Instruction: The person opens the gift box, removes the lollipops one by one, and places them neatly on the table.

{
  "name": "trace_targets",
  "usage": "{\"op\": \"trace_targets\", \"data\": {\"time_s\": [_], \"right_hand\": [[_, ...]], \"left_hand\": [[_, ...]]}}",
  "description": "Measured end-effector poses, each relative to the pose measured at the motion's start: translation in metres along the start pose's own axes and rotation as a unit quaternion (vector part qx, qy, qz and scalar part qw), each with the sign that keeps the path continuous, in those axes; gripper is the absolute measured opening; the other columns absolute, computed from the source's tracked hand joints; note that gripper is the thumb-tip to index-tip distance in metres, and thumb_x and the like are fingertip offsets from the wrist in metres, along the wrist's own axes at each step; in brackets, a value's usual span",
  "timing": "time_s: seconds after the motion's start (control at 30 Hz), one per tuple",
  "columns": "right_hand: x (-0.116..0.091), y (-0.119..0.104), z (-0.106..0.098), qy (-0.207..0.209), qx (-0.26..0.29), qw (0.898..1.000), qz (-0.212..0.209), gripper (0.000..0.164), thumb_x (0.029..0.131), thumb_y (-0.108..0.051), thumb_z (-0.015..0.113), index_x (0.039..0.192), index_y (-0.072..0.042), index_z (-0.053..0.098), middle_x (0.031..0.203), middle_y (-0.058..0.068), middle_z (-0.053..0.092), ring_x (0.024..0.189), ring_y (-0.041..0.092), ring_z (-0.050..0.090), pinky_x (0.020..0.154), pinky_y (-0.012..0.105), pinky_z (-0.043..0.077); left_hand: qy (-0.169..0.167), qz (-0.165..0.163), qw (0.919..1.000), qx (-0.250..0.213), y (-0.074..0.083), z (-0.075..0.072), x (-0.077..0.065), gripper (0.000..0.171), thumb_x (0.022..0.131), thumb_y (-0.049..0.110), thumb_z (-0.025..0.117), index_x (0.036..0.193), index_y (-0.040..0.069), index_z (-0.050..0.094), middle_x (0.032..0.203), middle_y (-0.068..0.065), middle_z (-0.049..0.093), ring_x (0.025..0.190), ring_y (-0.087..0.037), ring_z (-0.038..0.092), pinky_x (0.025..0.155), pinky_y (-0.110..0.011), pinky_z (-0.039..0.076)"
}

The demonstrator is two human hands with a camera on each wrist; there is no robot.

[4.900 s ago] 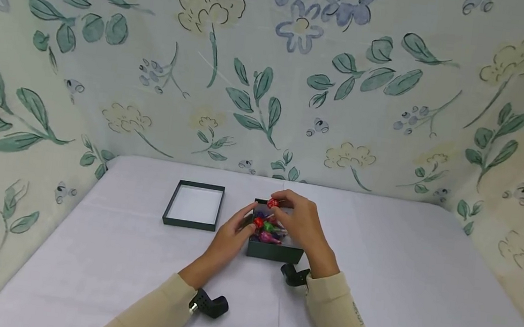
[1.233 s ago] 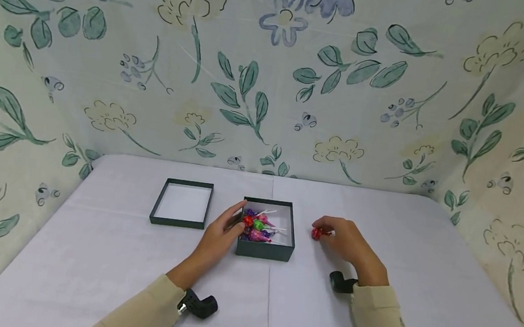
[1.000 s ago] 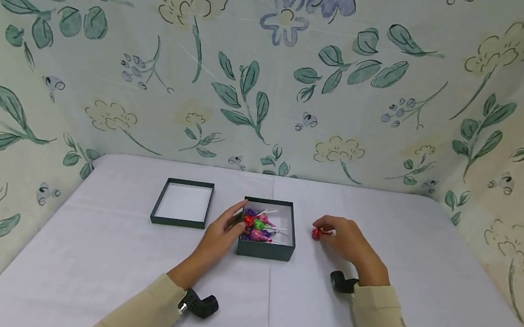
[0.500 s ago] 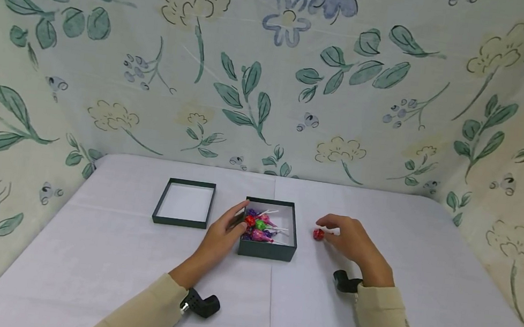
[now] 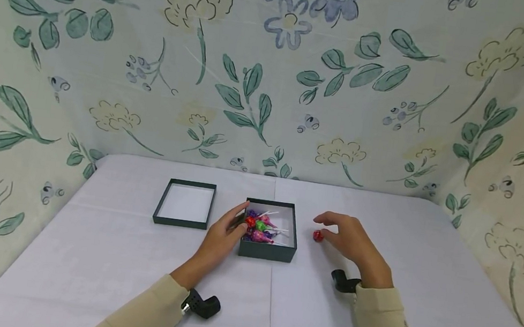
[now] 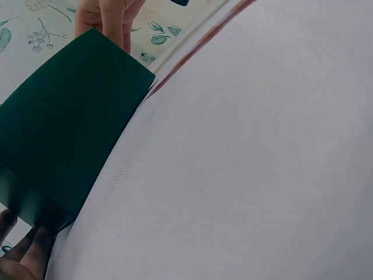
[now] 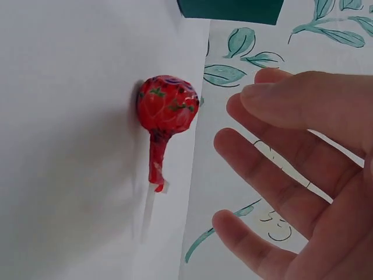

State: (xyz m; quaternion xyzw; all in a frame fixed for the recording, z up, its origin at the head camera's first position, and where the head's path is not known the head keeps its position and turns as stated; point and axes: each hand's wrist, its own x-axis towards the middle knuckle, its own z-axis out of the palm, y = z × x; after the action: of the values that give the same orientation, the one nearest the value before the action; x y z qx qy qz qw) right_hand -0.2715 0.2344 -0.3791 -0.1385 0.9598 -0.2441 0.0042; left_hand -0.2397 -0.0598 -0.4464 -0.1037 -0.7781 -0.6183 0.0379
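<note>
Holding the green box [image 5: 265, 252] by its left side with the left hand [image 5: 223, 235], next to the pile of lollipops [image 5: 260, 226] inside. Hovering with the right hand [image 5: 350, 240] unclasped and fingers loosely parted, just beside a red lollipop [image 7: 167, 106] lying on the white cloth [image 5: 134, 262] to the right of the box, opposite the lid [image 5: 187, 203] on its left.

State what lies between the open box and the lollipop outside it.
Just bare white cloth: the head view shows nothing on it between the box and the lollipop, which lies by the right hand.
</note>
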Motion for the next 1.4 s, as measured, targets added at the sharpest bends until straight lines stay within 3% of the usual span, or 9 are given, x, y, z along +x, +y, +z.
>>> {"op": "trace_targets", "data": {"time_s": [0.2, 0.63, 0.8, 1.07, 1.17, 1.27, 1.3, 1.4], "right_hand": [[-0.001, -0.009, -0.003, 0.011, 0.008, 1.0, -0.025, 0.028, 0.088, -0.004, 0.067, 0.116, -0.01, 0.069, 0.115, 0.007, 0.068, 0.118, 0.032, 0.055, 0.1, 0.056, 0.044], [0.01, -0.028, -0.001, 0.027, 0.029, 0.997, -0.059, 0.027, 0.089, -0.006, 0.067, 0.115, -0.014, 0.069, 0.115, 0.005, 0.068, 0.116, 0.029, 0.056, 0.098, 0.053, 0.047], [0.013, -0.037, -0.001, 0.029, 0.032, 0.997, -0.063, 0.026, 0.09, -0.009, 0.067, 0.115, -0.014, 0.069, 0.116, 0.005, 0.067, 0.116, 0.028, 0.057, 0.097, 0.052, 0.048], [0.016, -0.049, -0.002, 0.034, 0.044, 0.995, -0.081, 0.025, 0.09, -0.012, 0.066, 0.115, -0.014, 0.069, 0.117, 0.003, 0.067, 0.107, 0.023, 0.06, 0.093, 0.046, 0.052], [0.017, -0.055, -0.001, 0.024, 0.062, 0.995, -0.071, 0.025, 0.091, -0.013, 0.065, 0.115, -0.016, 0.069, 0.119, 0.003, 0.065, 0.083, 0.028, 0.066, 0.072, 0.04, 0.059], [0.018, -0.06, 0.001, 0.016, 0.073, 0.995, -0.062, 0.025, 0.092, -0.014, 0.065, 0.116, -0.02, 0.068, 0.12, 0.002, 0.064, 0.079, 0.029, 0.064, 0.056, 0.036, 0.058], [0.019, -0.062, 0.002, 0.015, 0.076, 0.995, -0.063, 0.025, 0.091, -0.014, 0.065, 0.116, -0.019, 0.068, 0.12, 0.002, 0.064, 0.082, 0.03, 0.065, 0.057, 0.037, 0.058], [0.022, -0.065, 0.006, 0.025, 0.068, 0.994, -0.084, 0.024, 0.091, -0.014, 0.067, 0.114, -0.018, 0.07, 0.117, 0.0, 0.066, 0.106, 0.023, 0.06, 0.08, 0.041, 0.058]], "left_hand": [[-0.007, -0.001, 1.0, 0.005, 0.032, -0.003, -0.011, 0.049, 0.099, 0.015, 0.051, 0.147, 0.017, 0.041, 0.152, -0.008, 0.037, 0.134, -0.03, 0.042, 0.107, -0.038, 0.039], [-0.007, -0.012, 0.9998, 0.017, 0.032, -0.012, -0.011, 0.05, 0.099, 0.015, 0.052, 0.147, 0.018, 0.041, 0.152, -0.007, 0.037, 0.134, -0.03, 0.042, 0.107, -0.038, 0.04], [-0.01, -0.009, 0.9998, 0.017, 0.028, -0.016, -0.011, 0.05, 0.099, 0.015, 0.051, 0.148, 0.018, 0.04, 0.152, -0.008, 0.036, 0.135, -0.03, 0.041, 0.108, -0.039, 0.039], [-0.003, -0.006, 1.0, -0.003, -0.008, -0.009, 0.001, 0.051, 0.099, 0.02, 0.054, 0.145, 0.034, 0.041, 0.151, 0.004, 0.036, 0.134, -0.026, 0.043, 0.108, -0.041, 0.039], [-0.003, 0.0, 1.0, -0.003, -0.008, -0.007, 0.002, 0.051, 0.098, 0.021, 0.055, 0.145, 0.036, 0.041, 0.15, 0.007, 0.038, 0.133, -0.023, 0.045, 0.106, -0.04, 0.041], [-0.002, 0.006, 1.0, -0.004, -0.008, -0.005, 0.003, 0.051, 0.098, 0.021, 0.054, 0.145, 0.036, 0.041, 0.15, 0.005, 0.039, 0.132, -0.023, 0.045, 0.105, -0.041, 0.042], [-0.002, 0.006, 1.0, -0.003, -0.007, -0.004, 0.003, 0.051, 0.098, 0.021, 0.054, 0.145, 0.036, 0.041, 0.15, 0.005, 0.039, 0.132, -0.023, 0.045, 0.105, -0.041, 0.042], [-0.002, 0.007, 1.0, -0.001, -0.008, -0.003, 0.003, 0.051, 0.098, 0.022, 0.054, 0.144, 0.038, 0.042, 0.149, 0.004, 0.04, 0.132, -0.023, 0.046, 0.105, -0.041, 0.043]]}}
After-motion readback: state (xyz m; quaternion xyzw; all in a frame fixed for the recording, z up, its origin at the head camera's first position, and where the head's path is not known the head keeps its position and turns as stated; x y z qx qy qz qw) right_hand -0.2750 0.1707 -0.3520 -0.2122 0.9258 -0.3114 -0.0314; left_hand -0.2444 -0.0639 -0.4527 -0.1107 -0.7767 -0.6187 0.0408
